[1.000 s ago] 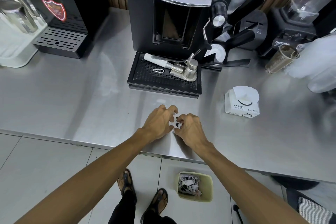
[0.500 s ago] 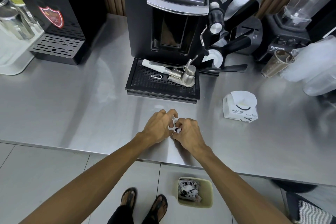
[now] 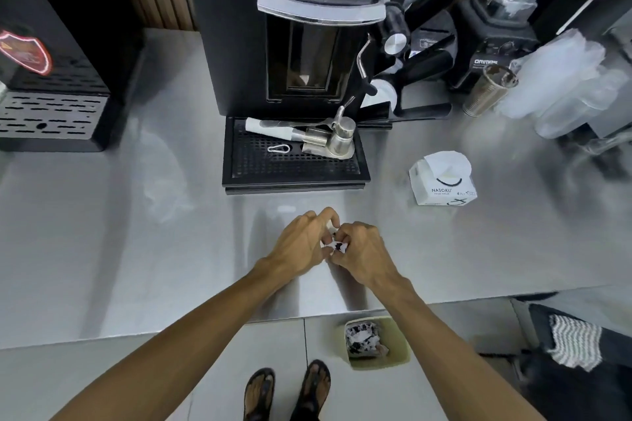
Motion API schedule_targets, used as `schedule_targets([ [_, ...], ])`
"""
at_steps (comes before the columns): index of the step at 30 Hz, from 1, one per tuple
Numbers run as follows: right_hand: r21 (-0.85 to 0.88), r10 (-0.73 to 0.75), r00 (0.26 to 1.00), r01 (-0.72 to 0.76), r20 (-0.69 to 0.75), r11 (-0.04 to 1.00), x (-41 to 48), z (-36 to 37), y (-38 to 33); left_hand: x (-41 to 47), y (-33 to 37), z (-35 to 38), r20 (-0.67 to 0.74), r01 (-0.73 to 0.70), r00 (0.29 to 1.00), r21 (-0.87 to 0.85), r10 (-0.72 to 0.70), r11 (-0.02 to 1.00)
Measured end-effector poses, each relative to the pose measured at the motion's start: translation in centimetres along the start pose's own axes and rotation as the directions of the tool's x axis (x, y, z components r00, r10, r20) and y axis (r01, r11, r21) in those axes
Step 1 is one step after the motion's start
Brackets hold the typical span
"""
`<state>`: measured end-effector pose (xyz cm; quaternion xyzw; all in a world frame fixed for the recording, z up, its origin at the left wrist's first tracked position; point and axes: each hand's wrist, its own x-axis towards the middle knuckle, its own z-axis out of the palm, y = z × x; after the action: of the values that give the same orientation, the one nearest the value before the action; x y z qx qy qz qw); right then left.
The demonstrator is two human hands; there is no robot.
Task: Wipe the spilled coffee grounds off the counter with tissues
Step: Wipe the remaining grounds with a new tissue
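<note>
Steel counter [image 3: 136, 249]: left hand [image 3: 301, 243] and right hand [image 3: 366, 253], fingers curled, together pinch a dark-stained crumpled tissue [image 3: 337, 244] near the front edge. Floor bin [image 3: 379, 363] holds soiled tissues. Tissue box [image 3: 441, 184] stands right, sheet protruding.

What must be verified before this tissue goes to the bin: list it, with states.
1. Tissue gripped: ok, left hand and right hand both pinch it.
2. Grounds enclosed in tissue: cannot tell; dark specks show on it.
3. Counter under the hands clean: cannot tell, hidden.
4. Bin open on the floor below the counter edge: ok.
5. Tissue box nearby for a fresh sheet: ok.
</note>
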<state>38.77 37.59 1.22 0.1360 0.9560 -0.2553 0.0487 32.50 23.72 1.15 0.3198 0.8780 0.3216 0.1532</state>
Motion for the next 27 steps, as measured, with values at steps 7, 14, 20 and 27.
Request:
schedule_targets([
  [7, -0.006, 0.008, 0.998, -0.009, -0.059, 1.000, -0.8, 0.0, -0.4, 0.3, -0.5, 0.1, 0.051, -0.068, 0.996, -0.085, 0.073, 0.994],
  [14, 0.023, 0.076, 0.992, -0.074, -0.097, 0.997, -1.8, -0.8, 0.3, 0.7, 0.0, 0.6, 0.076, -0.117, 0.989, -0.096, 0.125, 0.988],
  [20, 0.005, 0.086, 0.984, -0.086, -0.155, 0.996, -3.1, -2.0, 1.6, 0.9, 2.0, 1.1, 0.097, -0.151, 0.982, -0.111, 0.162, 0.982],
  [27, -0.008, 0.098, 0.970, -0.102, -0.222, 0.995, -5.6, -4.4, 3.8, 1.2, 5.7, 2.3, 0.105, -0.216, 0.968, -0.113, 0.228, 0.970],
])
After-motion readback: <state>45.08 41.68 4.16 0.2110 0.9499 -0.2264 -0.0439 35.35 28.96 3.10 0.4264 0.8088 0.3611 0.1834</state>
